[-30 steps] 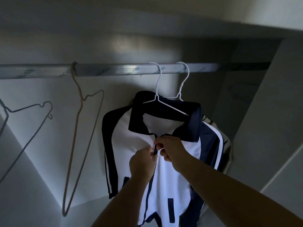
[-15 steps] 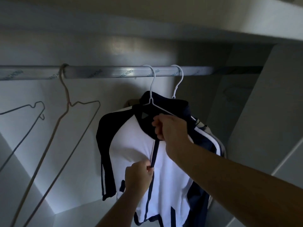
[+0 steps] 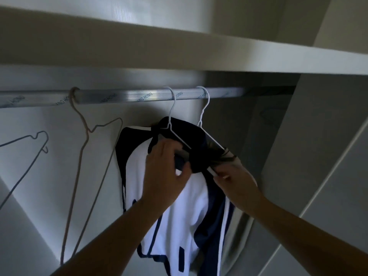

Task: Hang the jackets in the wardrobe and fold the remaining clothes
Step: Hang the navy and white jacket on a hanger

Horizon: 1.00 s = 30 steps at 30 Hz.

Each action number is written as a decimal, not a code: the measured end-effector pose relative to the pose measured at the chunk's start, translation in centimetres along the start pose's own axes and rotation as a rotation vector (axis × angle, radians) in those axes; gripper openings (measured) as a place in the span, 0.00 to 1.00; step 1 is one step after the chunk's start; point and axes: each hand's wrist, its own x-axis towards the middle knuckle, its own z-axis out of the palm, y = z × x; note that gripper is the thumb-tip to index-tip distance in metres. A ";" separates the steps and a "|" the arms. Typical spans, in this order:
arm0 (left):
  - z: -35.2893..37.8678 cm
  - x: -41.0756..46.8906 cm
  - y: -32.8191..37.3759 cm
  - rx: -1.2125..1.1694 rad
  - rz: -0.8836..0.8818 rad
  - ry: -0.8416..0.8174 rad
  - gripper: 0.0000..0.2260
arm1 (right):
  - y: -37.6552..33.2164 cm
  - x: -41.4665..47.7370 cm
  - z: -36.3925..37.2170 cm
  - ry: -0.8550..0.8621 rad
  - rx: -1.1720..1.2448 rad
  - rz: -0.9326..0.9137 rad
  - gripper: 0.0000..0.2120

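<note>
A white and navy jacket [image 3: 179, 206] hangs on a white wire hanger [image 3: 171, 124] from the wardrobe rail [image 3: 123, 97]. My left hand [image 3: 165, 172] grips the dark navy collar at the jacket's front. My right hand [image 3: 237, 182] pinches the collar's right edge near the shoulder. Behind this jacket a second garment [image 3: 235, 226] hangs on another white hanger [image 3: 203, 116], mostly hidden.
An empty tan wire hanger [image 3: 85, 156] hangs on the rail to the left; its shadow falls on the back wall. A shelf [image 3: 219, 54] runs just above the rail. The wardrobe's side panel [image 3: 318, 146] stands close on the right.
My left hand rose from the zip's lower part to the collar. My right hand moved off the zip top to the collar's right edge. The view tilted upward.
</note>
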 end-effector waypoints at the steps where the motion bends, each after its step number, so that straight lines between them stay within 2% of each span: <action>1: 0.1 1.0 0.9 0.066 0.014 -0.081 0.15 | 0.2 -0.1 0.4 -0.016 -0.033 -0.046 0.08; 4: 1.0 2.8 2.2 0.310 -0.055 -0.261 0.18 | 0.2 -0.1 1.5 -0.100 -0.008 -0.073 0.09; 6: 1.3 3.8 2.1 0.208 -0.154 -0.161 0.17 | 0.2 -0.1 2.2 -0.277 0.079 0.052 0.11; 8: 1.0 5.2 1.8 0.047 -0.321 0.010 0.15 | 0.5 -0.5 3.5 -0.405 0.271 0.129 0.11; 9: 0.8 5.9 1.3 -0.014 -0.431 0.034 0.15 | 0.4 -0.7 4.0 -0.444 0.360 0.161 0.10; 11: 0.8 6.9 0.0 -0.070 -0.658 -0.128 0.18 | 0.3 -1.3 4.9 -0.470 0.516 0.235 0.08; 13: 0.8 7.0 -1.1 -0.088 -0.755 -0.344 0.11 | 0.2 -1.5 5.6 -0.489 0.594 0.250 0.03; 14: 0.7 7.0 -1.3 -0.117 -0.782 -0.385 0.08 | 0.2 -1.6 5.8 -0.512 0.625 0.246 0.02; 16: 0.6 7.0 -1.5 -0.236 -0.850 -0.397 0.08 | 0.2 -1.7 5.9 -0.580 0.713 0.270 0.01; 18: 0.3 7.0 -1.6 -0.351 -0.928 -0.382 0.10 | 0.6 -1.8 5.7 -0.648 0.815 0.339 0.08; 21: 0.0 7.0 -1.4 -0.500 -1.009 -0.432 0.08 | 1.2 -2.1 5.0 -0.723 0.954 0.450 0.19; 27: -0.3 7.0 -1.4 -0.548 -1.018 -0.477 0.06 | 1.1 -2.0 4.1 -0.863 1.112 0.433 0.15; 30: -0.5 7.0 -1.5 -0.547 -1.005 -0.480 0.07 | 0.9 -2.0 4.2 -0.879 1.079 0.392 0.07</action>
